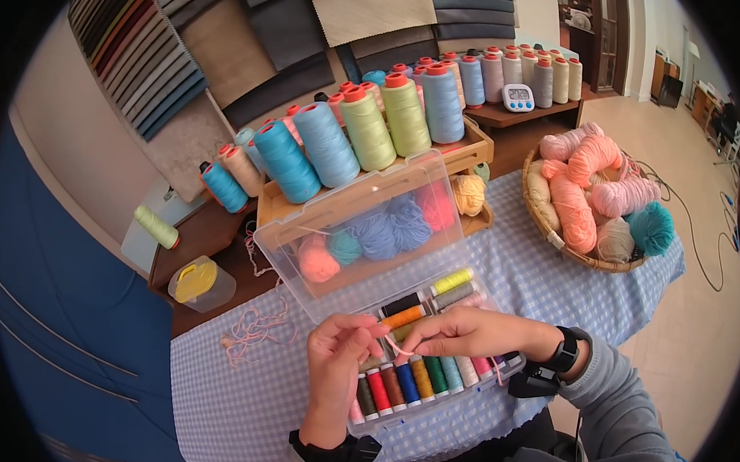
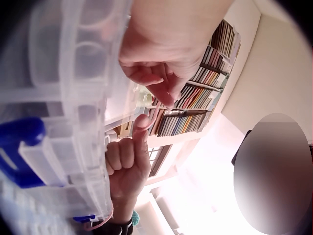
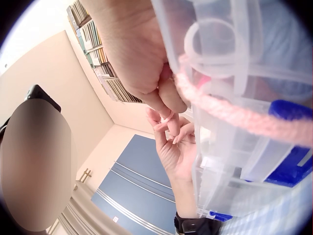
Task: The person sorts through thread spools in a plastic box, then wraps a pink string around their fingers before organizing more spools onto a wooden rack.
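A short length of pink yarn (image 1: 398, 346) runs between my two hands, above an open clear plastic case (image 1: 364, 291) of thread spools. The thumb and fingers of my left hand (image 1: 339, 360) pinch one part of it. My right hand (image 1: 457, 333) holds the other part at its fingertips, thumb and forefinger together, palm down. In the left wrist view a strand of the yarn (image 2: 155, 116) passes by the right thumb tip. More pink yarn (image 3: 234, 115) hangs past the case's front in the right wrist view. Small spools (image 1: 407, 384) in several colours lie in rows under the hands.
A wicker basket (image 1: 537, 215) of yarn skeins sits at the right. Large thread cones (image 1: 370, 132) stand on a wooden rack behind the lid. Loose pink yarn (image 1: 255, 331) lies tangled on the checked cloth (image 1: 229, 402), near a yellow-lidded tub (image 1: 200, 284).
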### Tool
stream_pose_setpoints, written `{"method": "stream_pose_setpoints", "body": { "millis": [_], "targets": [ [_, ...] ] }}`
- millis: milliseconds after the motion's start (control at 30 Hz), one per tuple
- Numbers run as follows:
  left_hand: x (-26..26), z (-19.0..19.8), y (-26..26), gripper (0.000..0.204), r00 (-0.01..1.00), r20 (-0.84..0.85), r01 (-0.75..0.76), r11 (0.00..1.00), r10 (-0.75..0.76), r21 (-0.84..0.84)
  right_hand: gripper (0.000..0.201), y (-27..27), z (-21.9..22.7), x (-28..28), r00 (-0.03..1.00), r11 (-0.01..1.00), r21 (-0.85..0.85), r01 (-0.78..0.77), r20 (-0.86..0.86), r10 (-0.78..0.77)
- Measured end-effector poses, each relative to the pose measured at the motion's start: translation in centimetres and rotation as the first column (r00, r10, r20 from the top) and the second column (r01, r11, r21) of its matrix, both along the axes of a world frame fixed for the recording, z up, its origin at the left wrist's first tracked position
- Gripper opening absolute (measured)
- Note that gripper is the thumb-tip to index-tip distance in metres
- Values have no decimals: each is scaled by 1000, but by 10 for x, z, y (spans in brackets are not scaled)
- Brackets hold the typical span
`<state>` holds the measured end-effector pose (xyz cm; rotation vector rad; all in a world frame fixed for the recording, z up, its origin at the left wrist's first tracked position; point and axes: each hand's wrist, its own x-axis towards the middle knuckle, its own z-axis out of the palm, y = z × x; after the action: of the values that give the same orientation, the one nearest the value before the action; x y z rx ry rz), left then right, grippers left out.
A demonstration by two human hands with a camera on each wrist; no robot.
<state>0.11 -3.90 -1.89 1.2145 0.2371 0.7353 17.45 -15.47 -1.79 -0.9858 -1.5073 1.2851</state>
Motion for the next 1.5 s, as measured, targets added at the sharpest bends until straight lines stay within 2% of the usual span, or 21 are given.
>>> {"method": "stream_pose_setpoints", "body": {
  "millis": [133,267,333,367,400,433,467,533,633,767,833,867,933,967,1033,1067,1133,1267,1333,1467,1500],
  "targets": [
    [0,-2,3,21,999,42,18,994,-13,-109,22,-4,13,-2,996,998,-55,-29,88,34],
    [0,8,-6,22,997,51,66,990,-60,-121,22,-3,10,-3,995,999,-11,-33,98,34],
    [1,16,-18,26,992,-111,-38,990,54,137,21,-4,10,-3,983,1000,-15,-26,180,29],
    [2,14,-17,26,992,-112,-37,990,52,136,21,-5,12,-3,983,1000,-16,-25,179,27],
    [2,11,-16,29,991,-95,-51,915,97,401,21,-6,14,-3,979,999,-31,-27,201,33],
    [3,9,-15,33,989,-67,-62,771,135,634,20,-7,16,-3,974,999,-46,-28,224,38],
    [3,11,-14,33,989,-68,-60,772,133,632,20,-7,16,-3,974,998,-48,-26,223,37],
    [2,19,-11,37,970,-20,-108,506,241,855,20,-6,17,-3,972,999,-27,-40,230,45],
    [3,20,-11,41,953,-11,-127,432,303,893,19,-6,15,-3,984,997,-43,-66,165,72],
    [1,23,-14,42,947,-91,-77,491,309,868,21,-5,9,-3,985,996,45,-76,157,69],
    [0,19,-11,46,972,-67,-85,599,227,796,26,-6,10,-4,982,997,56,-46,185,35],
    [-1,16,-11,46,972,-67,-85,599,227,796,26,-5,8,-4,982,997,56,-46,186,35],
    [-1,13,-12,50,994,-66,-37,851,83,524,32,-4,1,-4,996,997,-37,67,-56,-69],
    [0,12,-12,50,994,-66,-36,851,83,525,32,-4,2,-2,996,997,-36,68,-56,-70],
    [0,12,-12,52,993,76,51,917,-88,396,34,-4,4,3,983,939,-307,152,-51,-176],
    [0,11,-11,52,993,76,52,917,-89,397,34,-4,2,2,983,939,-307,153,-51,-177],
    [0,7,-8,52,972,166,61,858,-167,510,33,-3,0,-2,984,993,34,115,136,-119],
    [0,8,-15,53,960,251,-3,894,-123,448,29,-8,16,-4,950,989,-129,66,310,-23],
    [-2,10,-14,51,983,166,-25,821,-85,571,19,-8,5,-5,941,995,97,-2,338,-31],
    [0,15,-15,45,995,93,-29,745,-45,666,17,-6,12,-8,909,993,114,8,414,-55],
    [0,18,-16,42,998,54,-31,712,-10,702,20,-5,8,-9,942,966,255,29,317,-112]
  ]
}}
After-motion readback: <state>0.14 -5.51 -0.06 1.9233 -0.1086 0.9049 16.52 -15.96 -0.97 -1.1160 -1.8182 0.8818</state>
